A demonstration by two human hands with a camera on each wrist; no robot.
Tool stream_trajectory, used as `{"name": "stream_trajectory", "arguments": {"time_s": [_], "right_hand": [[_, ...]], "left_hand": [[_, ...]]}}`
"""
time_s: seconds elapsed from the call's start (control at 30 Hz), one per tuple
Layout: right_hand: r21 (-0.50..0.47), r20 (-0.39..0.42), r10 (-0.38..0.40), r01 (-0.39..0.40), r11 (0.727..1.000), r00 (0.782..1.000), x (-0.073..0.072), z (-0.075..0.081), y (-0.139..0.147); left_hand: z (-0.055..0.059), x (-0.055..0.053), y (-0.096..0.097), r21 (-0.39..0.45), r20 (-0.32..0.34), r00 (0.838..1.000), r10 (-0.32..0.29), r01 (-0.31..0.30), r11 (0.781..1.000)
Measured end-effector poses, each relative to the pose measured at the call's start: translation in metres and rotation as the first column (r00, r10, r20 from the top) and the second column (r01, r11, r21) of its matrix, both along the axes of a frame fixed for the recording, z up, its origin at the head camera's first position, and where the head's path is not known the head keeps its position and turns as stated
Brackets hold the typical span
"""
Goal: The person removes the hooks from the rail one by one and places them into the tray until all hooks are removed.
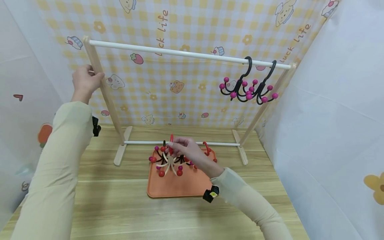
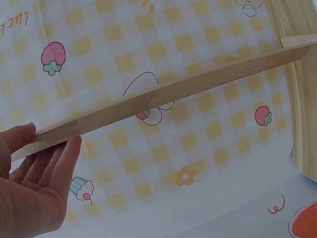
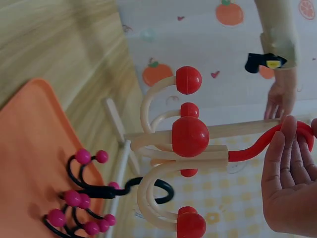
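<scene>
Cream hanger (image 3: 213,154) with red balls hangs upright from the right hand (image 1: 189,151), which pinches it by its red hook (image 3: 247,152), above the far-left part of an orange tray (image 1: 180,186) on the table (image 1: 120,210). Taking it by the hook probably makes sense because the curved arms splay out below and would be awkward to grasp; held there, they dangle freely, and the right wrist view shows them apart from what lies in the tray. The drawback (a small one) is that fingers and thumb cover part of the very curve that would sit over a bar.

Well to the left, the left hand (image 1: 85,80) grips the wooden post (image 1: 110,105) of a rack, thumb on one side and fingers on the other, likely to steady a light frame on narrow feet. Two black hangers, an inner one (image 1: 238,86) and an outer one (image 1: 261,88), hang near the right end of the white top rail (image 1: 186,53), leaving its long left stretch bare. More hangers crowd the tray, black ones and at least one with a red hook (image 1: 206,146), presumably gathered there for easy reach.
</scene>
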State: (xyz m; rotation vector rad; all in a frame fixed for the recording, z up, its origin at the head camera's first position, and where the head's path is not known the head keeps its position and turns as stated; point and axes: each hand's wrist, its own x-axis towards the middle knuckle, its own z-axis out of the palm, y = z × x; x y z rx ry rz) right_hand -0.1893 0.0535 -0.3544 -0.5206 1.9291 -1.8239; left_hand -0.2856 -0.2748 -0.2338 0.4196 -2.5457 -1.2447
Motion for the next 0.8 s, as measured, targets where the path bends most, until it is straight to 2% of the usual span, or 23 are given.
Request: {"name": "stream_trajectory", "arguments": {"time_s": [0.23, 0.5, 0.6, 0.8], "right_hand": [[-0.002, 0.05, 0.015, -0.015, 1.0, 0.999, 0.013, -0.01, -0.007], [0.006, 0.092, -0.012, 0.012, 1.0, 0.996, 0.013, -0.055, -0.014], [0.005, 0.084, -0.006, 0.006, 1.0, 0.996, 0.014, -0.065, -0.017], [0.028, 0.092, -0.022, 0.02, 0.999, 0.995, 0.018, -0.076, -0.02]], "left_hand": [[0.0, -0.001, -0.001, 0.007, 0.001, 1.0, -0.006, 0.006, 1.0], [0.001, 0.0, 0.0, 0.014, 0.002, 1.0, -0.007, 0.007, 1.0], [0.001, 0.0, 0.0, 0.02, 0.005, 1.0, -0.009, 0.009, 1.0], [0.001, 0.0, 0.0, 0.035, 0.011, 1.0, -0.015, 0.015, 0.999]]}}
